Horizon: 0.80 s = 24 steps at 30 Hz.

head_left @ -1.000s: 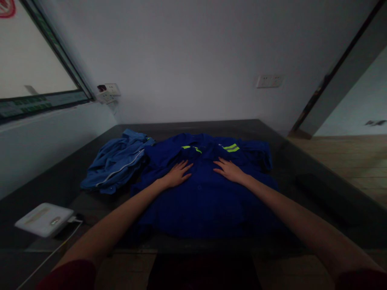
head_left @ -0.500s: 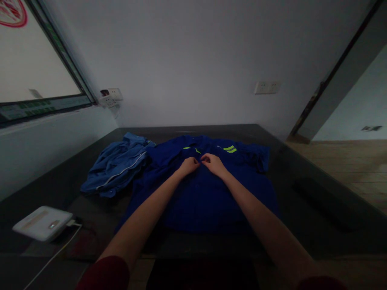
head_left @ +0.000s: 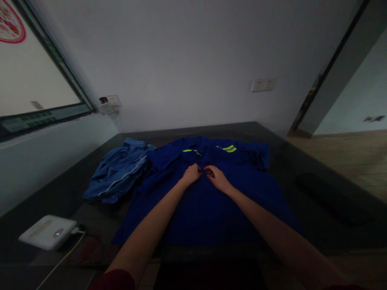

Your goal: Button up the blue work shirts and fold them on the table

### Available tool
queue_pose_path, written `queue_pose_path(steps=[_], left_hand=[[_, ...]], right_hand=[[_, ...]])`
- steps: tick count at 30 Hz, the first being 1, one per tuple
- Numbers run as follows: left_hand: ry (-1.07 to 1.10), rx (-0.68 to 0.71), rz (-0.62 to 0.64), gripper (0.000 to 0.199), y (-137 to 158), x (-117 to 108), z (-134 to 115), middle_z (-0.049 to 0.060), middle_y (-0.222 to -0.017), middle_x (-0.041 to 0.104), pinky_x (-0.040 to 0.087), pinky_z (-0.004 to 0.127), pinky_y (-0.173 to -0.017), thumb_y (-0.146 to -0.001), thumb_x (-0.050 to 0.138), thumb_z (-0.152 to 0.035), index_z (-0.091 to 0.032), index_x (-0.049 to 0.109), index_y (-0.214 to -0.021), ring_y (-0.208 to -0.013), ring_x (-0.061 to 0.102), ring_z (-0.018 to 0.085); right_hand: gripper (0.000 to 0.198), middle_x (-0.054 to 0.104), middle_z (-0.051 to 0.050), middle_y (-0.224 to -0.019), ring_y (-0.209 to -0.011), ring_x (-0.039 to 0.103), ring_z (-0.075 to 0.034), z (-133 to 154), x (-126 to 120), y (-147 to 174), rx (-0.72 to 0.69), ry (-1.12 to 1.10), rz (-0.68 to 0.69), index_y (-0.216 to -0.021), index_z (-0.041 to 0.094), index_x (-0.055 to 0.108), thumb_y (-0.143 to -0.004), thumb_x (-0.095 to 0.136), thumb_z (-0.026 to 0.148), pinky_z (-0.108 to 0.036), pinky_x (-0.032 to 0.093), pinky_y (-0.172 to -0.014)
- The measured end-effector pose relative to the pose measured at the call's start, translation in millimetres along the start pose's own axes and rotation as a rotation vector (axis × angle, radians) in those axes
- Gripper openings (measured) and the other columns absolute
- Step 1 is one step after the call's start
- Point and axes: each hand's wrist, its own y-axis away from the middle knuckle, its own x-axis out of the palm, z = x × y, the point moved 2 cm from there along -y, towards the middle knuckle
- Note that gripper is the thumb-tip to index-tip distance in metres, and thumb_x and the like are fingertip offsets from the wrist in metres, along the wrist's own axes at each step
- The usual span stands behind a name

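The dark blue shirt point(head_left: 208, 201) lies spread flat on the dark table point(head_left: 302, 161), its long axis running away from the person, collar and yellow-green stripes point(head_left: 229, 148) at the far end and hem at the near edge. The left hand point(head_left: 192, 174) and right hand point(head_left: 216, 177) meet at mid-chest, fingers pinched together on the front placket. A lighter blue garment point(head_left: 119, 173) lies crumpled just beside its left sleeve.
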Motion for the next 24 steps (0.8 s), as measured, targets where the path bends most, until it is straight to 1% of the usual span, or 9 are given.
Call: queue_pose_path(steps=[2, 4, 6, 7, 11, 15, 17, 19, 24], left_hand=[[0.011, 0.047, -0.02, 0.027, 9, 0, -1, 0.008, -0.097, 0.068, 0.046, 0.024, -0.073, -0.077, 0.06, -0.02, -0.017, 0.058, -0.104, -0.089, 0.064, 0.019], [0.024, 0.087, -0.098, 0.028, 17, -2, -1, 0.008, -0.098, 0.067, 0.046, 0.025, -0.076, -0.079, 0.058, -0.019, -0.017, 0.056, -0.107, -0.09, 0.063, 0.018], [0.024, 0.076, -0.174, 0.028, 24, -4, -1, 0.01, -0.102, 0.066, 0.046, 0.027, -0.078, -0.08, 0.055, -0.018, -0.016, 0.055, -0.108, -0.094, 0.062, 0.02], [0.015, 0.049, -0.188, 0.028, 26, -5, -1, 0.011, -0.104, 0.065, 0.046, 0.028, -0.079, -0.081, 0.054, -0.018, -0.016, 0.056, -0.108, -0.095, 0.062, 0.021], [-0.055, -0.069, -0.114, 0.024, 26, -6, -4, 0.016, -0.108, 0.064, 0.046, 0.036, -0.079, -0.083, 0.049, -0.023, -0.017, 0.059, -0.103, -0.098, 0.062, 0.029], [-0.046, -0.103, -0.055, 0.028, 18, -3, -6, 0.021, -0.11, 0.063, 0.046, 0.04, -0.078, -0.085, 0.043, -0.027, -0.014, 0.061, -0.102, -0.101, 0.061, 0.034], [-0.026, -0.091, -0.048, 0.027, 14, -1, -4, 0.021, -0.108, 0.064, 0.047, 0.039, -0.077, -0.085, 0.044, -0.028, -0.014, 0.062, -0.099, -0.1, 0.062, 0.033], [-0.002, -0.072, -0.058, 0.025, 12, 2, 0, 0.017, -0.105, 0.066, 0.047, 0.036, -0.075, -0.084, 0.045, -0.029, -0.015, 0.063, -0.097, -0.099, 0.063, 0.031], [0.068, -0.01, -0.097, 0.02, 10, 7, 8, 0.01, -0.096, 0.069, 0.045, 0.027, -0.07, -0.085, 0.046, -0.028, -0.018, 0.062, -0.094, -0.089, 0.064, 0.022]], right_hand=[[0.031, 0.06, -0.005, -0.099, -0.09, 0.059, -0.016, -2, -1, 5, -0.015, -0.026, 0.011, -0.1, 0.019, 0.059, -0.072, 0.049, 0.007, -0.031, 0.048, -0.08], [0.031, 0.061, -0.005, -0.097, -0.089, 0.059, -0.016, -2, -2, 4, -0.005, -0.029, 0.018, -0.099, 0.018, 0.059, -0.072, 0.05, 0.007, -0.03, 0.048, -0.079], [0.03, 0.061, -0.005, -0.094, -0.085, 0.059, -0.015, -1, -3, -4, 0.017, 0.002, 0.015, -0.098, 0.018, 0.059, -0.072, 0.05, 0.006, -0.029, 0.047, -0.077], [0.03, 0.062, -0.004, -0.091, -0.083, 0.059, -0.015, 1, -4, -9, 0.029, 0.026, 0.013, -0.098, 0.018, 0.059, -0.073, 0.049, 0.005, -0.028, 0.046, -0.076], [0.025, 0.062, -0.003, -0.081, -0.077, 0.059, -0.015, 8, 1, -32, 0.112, 0.17, 0.036, -0.097, 0.018, 0.057, -0.078, 0.048, 0.005, -0.027, 0.043, -0.074], [0.016, 0.063, -0.008, -0.09, -0.084, 0.058, -0.019, 13, 15, -44, 0.174, 0.365, 0.073, -0.096, 0.017, 0.055, -0.081, 0.055, 0.014, -0.028, 0.041, -0.074], [0.015, 0.062, -0.011, -0.096, -0.088, 0.058, -0.02, 14, 20, -44, 0.169, 0.41, 0.086, -0.097, 0.017, 0.053, -0.082, 0.056, 0.016, -0.028, 0.039, -0.075], [0.014, 0.062, -0.01, -0.096, -0.088, 0.057, -0.019, 13, 23, -42, 0.163, 0.404, 0.098, -0.096, 0.018, 0.052, -0.083, 0.055, 0.015, -0.027, 0.038, -0.073], [0.012, 0.06, -0.003, -0.081, -0.076, 0.056, -0.016, 8, 20, -38, 0.112, 0.258, 0.103, -0.095, 0.02, 0.05, -0.085, 0.049, 0.014, -0.026, 0.037, -0.068]])
